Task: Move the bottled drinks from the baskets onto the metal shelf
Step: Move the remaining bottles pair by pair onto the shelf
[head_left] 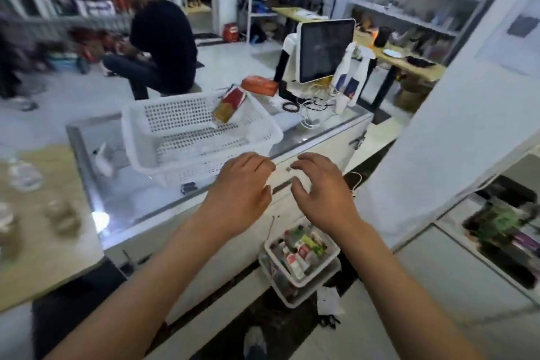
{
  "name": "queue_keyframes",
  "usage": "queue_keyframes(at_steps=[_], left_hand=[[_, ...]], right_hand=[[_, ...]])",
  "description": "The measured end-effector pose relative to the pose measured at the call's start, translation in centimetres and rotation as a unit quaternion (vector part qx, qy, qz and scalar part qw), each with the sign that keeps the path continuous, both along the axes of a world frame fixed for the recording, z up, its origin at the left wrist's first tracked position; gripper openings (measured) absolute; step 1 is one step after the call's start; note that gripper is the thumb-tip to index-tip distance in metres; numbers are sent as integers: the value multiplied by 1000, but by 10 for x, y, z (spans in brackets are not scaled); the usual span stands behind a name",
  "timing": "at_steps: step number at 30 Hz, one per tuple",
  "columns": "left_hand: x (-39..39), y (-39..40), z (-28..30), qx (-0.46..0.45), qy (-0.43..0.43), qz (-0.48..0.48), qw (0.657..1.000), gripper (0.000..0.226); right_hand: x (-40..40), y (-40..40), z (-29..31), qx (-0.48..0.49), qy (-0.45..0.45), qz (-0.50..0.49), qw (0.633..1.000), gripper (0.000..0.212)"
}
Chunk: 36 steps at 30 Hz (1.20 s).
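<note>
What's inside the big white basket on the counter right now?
The white basket on the counter holds one red-and-gold package leaning against its far right wall. The rest of the perforated floor shows bare; the strip behind the near wall is hidden.

Left hand (241, 193): empty, fingers loosely bent, held above the counter (140, 199) edge.
Right hand (323, 190): empty, fingers spread and curved, just beside the left hand.
White basket (163, 137): on the counter, one red-and-gold package (230, 105) leaning inside.
Floor baskets (302, 269): two stacked, holding bottled drinks (298, 248).
Monitor (324, 50): at the counter's far end.
</note>
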<state>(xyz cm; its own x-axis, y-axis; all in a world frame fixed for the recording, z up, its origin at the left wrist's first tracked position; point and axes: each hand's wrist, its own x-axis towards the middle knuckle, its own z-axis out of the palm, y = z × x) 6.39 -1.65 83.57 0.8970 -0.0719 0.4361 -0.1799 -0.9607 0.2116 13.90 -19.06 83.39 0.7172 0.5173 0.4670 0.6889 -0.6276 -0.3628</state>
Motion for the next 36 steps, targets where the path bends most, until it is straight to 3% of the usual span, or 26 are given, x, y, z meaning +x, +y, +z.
queue_keyframes(at_steps=[10, 15, 20, 23, 26, 28, 31, 33, 36], left_hand=[[73, 75, 12, -19, 29, 185, 982, 33], [101, 104, 2, -38, 45, 218, 974, 33], [129, 141, -19, -77, 63, 241, 965, 36], [153, 166, -31, -92, 75, 237, 964, 38], [184, 191, -40, -118, 99, 222, 963, 40], [202, 206, -47, -127, 107, 213, 963, 40], [223, 230, -59, -147, 117, 213, 959, 39], [232, 244, -66, -157, 126, 218, 955, 38], [244, 258, -75, -168, 148, 225, 948, 37]], right_hand=[[131, 123, -16, 53, 93, 124, 986, 30], [180, 170, -34, 16, 157, 118, 980, 31], [238, 218, -40, -69, 131, 148, 978, 35], [272, 250, -35, -87, 125, 114, 982, 25], [302, 290, -32, -84, 121, 26, 989, 34], [317, 312, -37, -184, 75, 14, 980, 52], [342, 337, -49, -355, 23, 35, 934, 68], [356, 342, -56, -399, 29, 35, 916, 65], [368, 349, -63, -396, 40, 32, 917, 64]])
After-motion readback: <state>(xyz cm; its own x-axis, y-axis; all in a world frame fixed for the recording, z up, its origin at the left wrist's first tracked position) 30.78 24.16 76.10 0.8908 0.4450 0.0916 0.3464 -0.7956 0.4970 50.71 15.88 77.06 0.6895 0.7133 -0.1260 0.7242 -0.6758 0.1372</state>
